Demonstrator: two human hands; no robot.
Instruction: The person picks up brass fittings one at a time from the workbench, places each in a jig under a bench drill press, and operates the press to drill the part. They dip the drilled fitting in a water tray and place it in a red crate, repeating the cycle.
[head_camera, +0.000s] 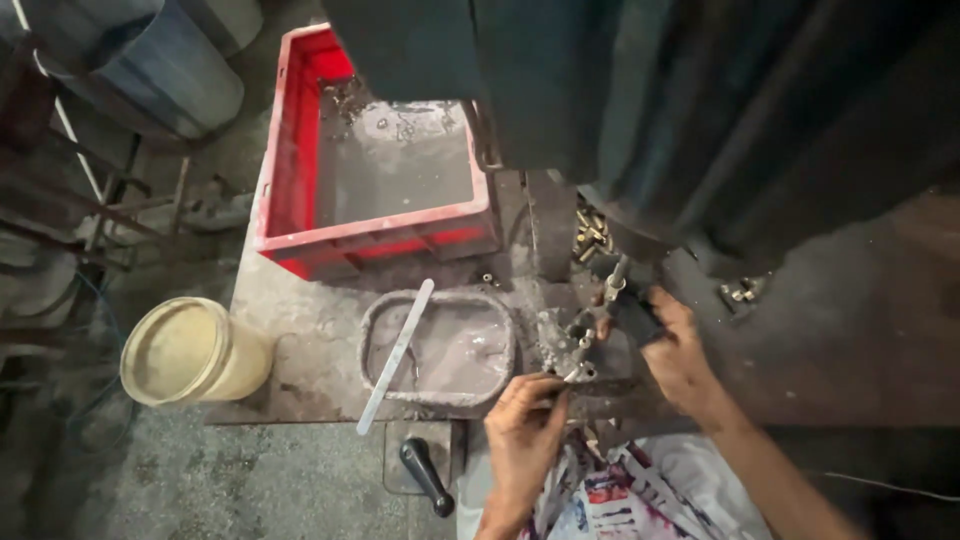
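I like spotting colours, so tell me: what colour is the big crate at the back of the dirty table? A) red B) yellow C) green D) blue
A: the big crate has bright red walls around a grey, grimy floor. It sits behind the oval tray, which has a flat metal strip lying across it.

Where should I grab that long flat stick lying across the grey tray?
Probably the flat strip's near end, which juts past the grey tray's front rim with space beneath. Come from the front and pinch its two flat faces; the rest lies over the murky liquid.
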